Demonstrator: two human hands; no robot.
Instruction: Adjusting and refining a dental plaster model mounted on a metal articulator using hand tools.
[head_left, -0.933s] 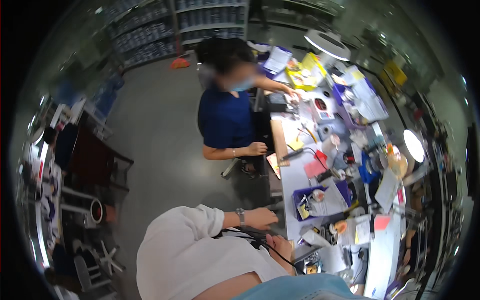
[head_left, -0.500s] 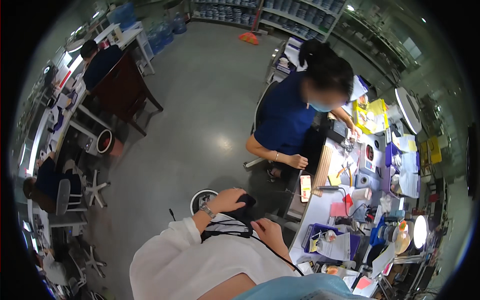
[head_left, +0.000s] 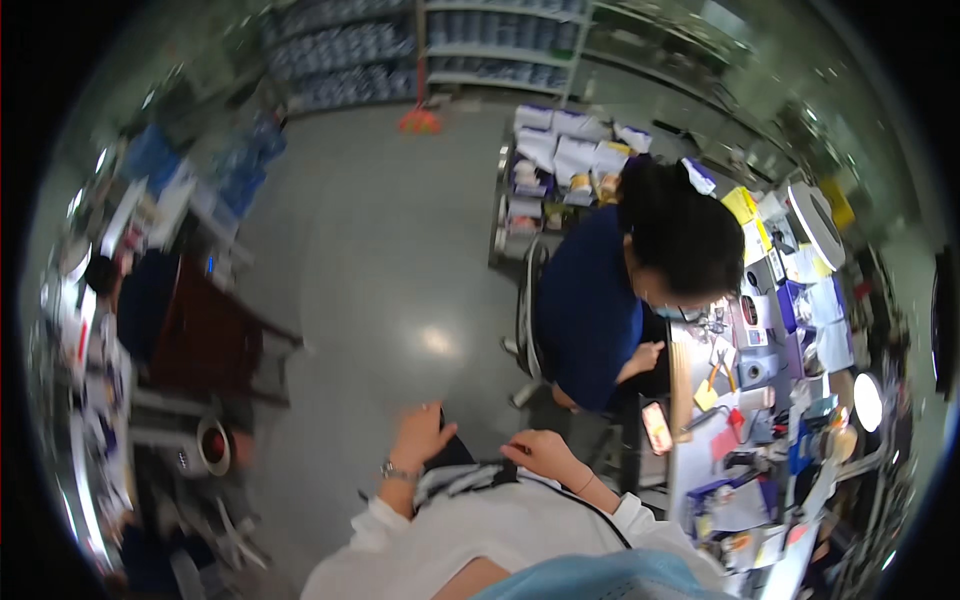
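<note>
My left hand (head_left: pixel 420 438), with a metal-banded watch (head_left: pixel 398 471) at its wrist, is in front of my waist. Motion smears its fingers, so I cannot tell whether they grip the black object (head_left: pixel 452 452) beside the thumb. My right hand (head_left: pixel 546 456) is closed at the front of my white top (head_left: pixel 450 540), fingers curled inward; a small dark spot shows at its fingertips, too small to name. Black straps or cords (head_left: pixel 462 482) bunch between the two hands, and a thin black cable (head_left: pixel 585 503) runs past the right forearm.
Ahead on the right a co-worker in dark blue (head_left: pixel 590 300) sits at a crowded bench with a lit phone (head_left: pixel 656 428), papers and a purple tray (head_left: pixel 715 500). A brown chair (head_left: pixel 205 330) and a bin (head_left: pixel 213 445) stand left. Shelves (head_left: pixel 500 50) line the back.
The view has swung rightward and upward. My left hand has moved left, away from over the black object, while the right stays near my waist. The co-worker now leans closer to the bench.
</note>
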